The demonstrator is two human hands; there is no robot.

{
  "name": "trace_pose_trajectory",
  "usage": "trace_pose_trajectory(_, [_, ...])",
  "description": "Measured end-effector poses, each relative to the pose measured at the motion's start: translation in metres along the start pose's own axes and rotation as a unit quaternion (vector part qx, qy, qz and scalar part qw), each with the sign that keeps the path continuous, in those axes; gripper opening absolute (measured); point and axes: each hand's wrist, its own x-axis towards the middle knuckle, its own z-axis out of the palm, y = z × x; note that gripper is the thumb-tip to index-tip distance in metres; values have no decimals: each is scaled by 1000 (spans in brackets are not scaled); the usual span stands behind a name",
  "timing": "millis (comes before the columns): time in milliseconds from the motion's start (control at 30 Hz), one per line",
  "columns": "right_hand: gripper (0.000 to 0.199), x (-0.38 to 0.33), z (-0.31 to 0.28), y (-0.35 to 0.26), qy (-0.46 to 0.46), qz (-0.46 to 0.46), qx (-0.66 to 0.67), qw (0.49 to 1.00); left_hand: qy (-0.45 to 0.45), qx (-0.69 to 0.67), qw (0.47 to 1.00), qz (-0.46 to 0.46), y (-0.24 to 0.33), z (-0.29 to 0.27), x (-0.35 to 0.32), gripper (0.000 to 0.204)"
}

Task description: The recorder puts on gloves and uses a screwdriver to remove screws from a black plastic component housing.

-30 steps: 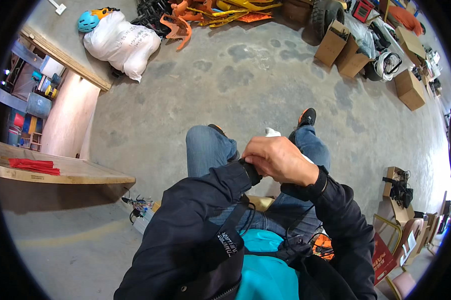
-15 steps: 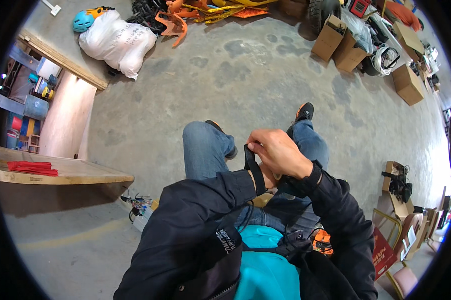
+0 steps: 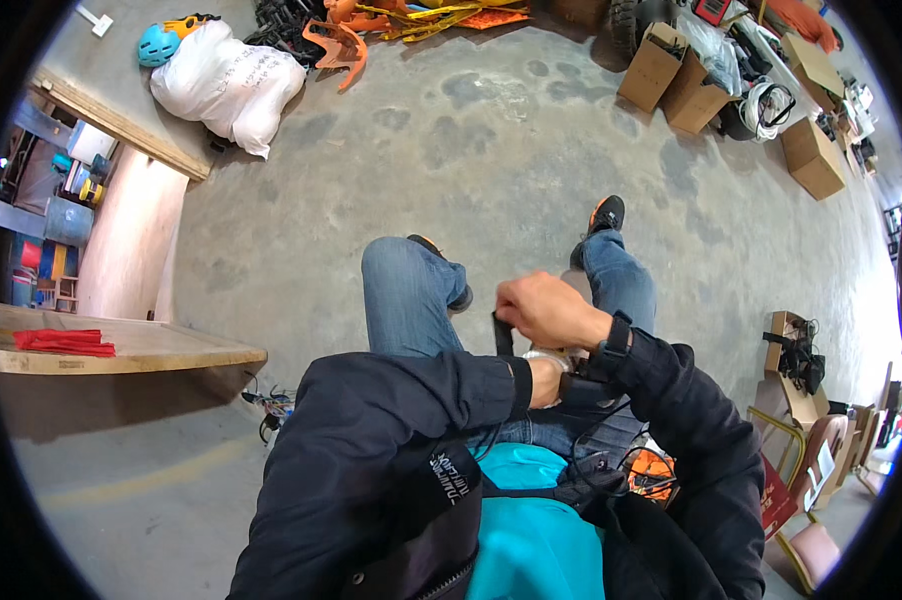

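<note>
My right hand (image 3: 549, 310), a dark band around its wrist, is closed in a pinch on a black strap (image 3: 504, 334). The strap hangs down toward my left wrist. Under my right hand lies my left hand (image 3: 545, 382); only skin by the cuff shows plainly, and its fingers are hidden. Something pale (image 3: 546, 356) shows between the two hands, too blurred to name. A dark object (image 3: 583, 390) sits beside my left hand, above my lap, with thin black cables nearby.
A wooden table (image 3: 171, 352) with a red bundle (image 3: 66, 342) stands at left. White sacks (image 3: 233, 85) and orange and yellow parts (image 3: 343, 52) lie far off. Cardboard boxes (image 3: 653, 65) stand at far right. A chair (image 3: 813, 550) is near right; an orange item (image 3: 651, 472) lies beside me.
My right hand has shifted slightly, still pinching the strap. The strap no longer shows around my left wrist, where more skin is bare. The pale thing and dark object have come into clearer view.
</note>
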Motion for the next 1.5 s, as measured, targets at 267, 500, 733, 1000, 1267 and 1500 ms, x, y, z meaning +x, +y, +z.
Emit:
trace_pose_trajectory(267, [19,-19,-42,-18,18,-135,93,986,34,0,999,37,17,3,-8,34])
trace_pose_trajectory(500, [19,-23,-41,-21,-13,-138,75,987,65,3,995,74,37,6,-16,36])
trace_pose_trajectory(733, [21,-18,-45,-21,-139,-80,94,982,-80,28,993,83,106,138,-33,36])
trace_pose_trajectory(1000, [20,-50,-57,-57,-148,-111,208,960,20,-113,993,-12,213,218,-98,31])
trace_pose_trajectory(1267, [20,-71,-43,-64,-166,-240,256,922,5,-200,979,-31,289,166,-190,32])
trace_pose_trajectory(1500, [36,-80,-31,-78,-148,-277,271,910,-7,-256,965,-49,322,113,-276,33])
